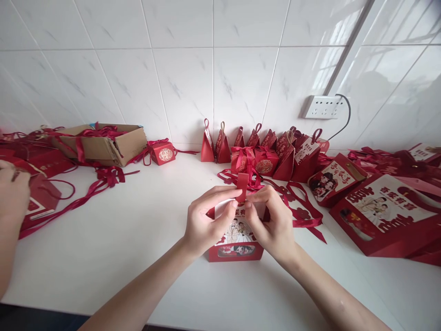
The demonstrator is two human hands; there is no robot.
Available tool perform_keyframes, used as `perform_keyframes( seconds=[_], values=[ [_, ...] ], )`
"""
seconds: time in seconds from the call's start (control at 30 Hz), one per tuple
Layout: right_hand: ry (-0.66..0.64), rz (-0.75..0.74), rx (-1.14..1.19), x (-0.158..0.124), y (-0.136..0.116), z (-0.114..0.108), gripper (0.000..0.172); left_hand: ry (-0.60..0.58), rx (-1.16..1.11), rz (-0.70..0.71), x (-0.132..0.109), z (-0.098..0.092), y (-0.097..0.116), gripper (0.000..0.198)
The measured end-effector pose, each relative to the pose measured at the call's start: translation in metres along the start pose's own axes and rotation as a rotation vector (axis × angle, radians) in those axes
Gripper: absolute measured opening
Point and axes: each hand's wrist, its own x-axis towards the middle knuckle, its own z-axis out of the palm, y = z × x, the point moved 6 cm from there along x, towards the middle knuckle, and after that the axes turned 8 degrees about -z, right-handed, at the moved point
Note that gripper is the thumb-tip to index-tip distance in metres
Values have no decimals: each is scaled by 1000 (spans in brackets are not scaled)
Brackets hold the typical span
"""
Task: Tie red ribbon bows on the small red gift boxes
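A red gift box (pixel 235 254) with a white printed front and a small window stands upright on the white table before me. A red strap (pixel 242 182) rises in a loop from its top. My left hand (pixel 211 216) is closed at the left of the strap's base, thumb and fingers pinching the box's top edge. From the right, my right hand (pixel 270 216) pinches the same top edge and strap base. Both hands partly cover the box's front and its upper corners. Dark red ribbon lies just behind it.
Several small red boxes (pixel 265 161) line the tiled wall. An open cardboard box (pixel 99 149) of ribbons stands back left, near a co-worker's hand (pixel 13 193). Larger red gift boxes (pixel 382 211) crowd the right side. A power socket (pixel 321 107) is on the wall.
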Motion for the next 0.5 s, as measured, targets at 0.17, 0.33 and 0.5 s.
perform_keyframes(
  seconds=[0.17, 0.33, 0.5],
  values=[
    [2, -4, -26, -1, 0, 0, 10, -11, -12, -31, 0, 0, -2, 17],
    [-44, -84, -53, -2, -1, -1, 17, -46, -86, -102, -3, 4, -11, 29],
    [-121, -165, -131, -7, 5, -1, 28, -21, -109, 9, -5, 6, -19, 44]
  ],
)
